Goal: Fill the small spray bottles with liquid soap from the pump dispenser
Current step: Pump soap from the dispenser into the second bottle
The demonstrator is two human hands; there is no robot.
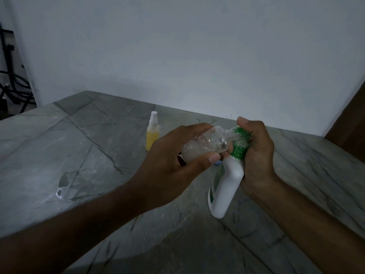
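Observation:
My left hand (171, 153) grips a small clear spray bottle (205, 144), tilted on its side with its open neck against the green pump head (240, 144) of a white soap dispenser (227, 186). My right hand (256, 153) holds the dispenser's neck above the counter, thumb on top of the pump. The dispenser leans, with its base toward me. A second small spray bottle (152, 133) with yellow liquid and a white spray top stands upright on the counter behind my left hand. Something small and blue (217, 162) peeks out under my left thumb.
The grey marble counter (79, 155) runs to a white wall at the back. A wet patch (63, 184) shines on the counter at the left. Dark cables (11, 86) hang at the far left. A brown panel (351, 119) stands at the right edge.

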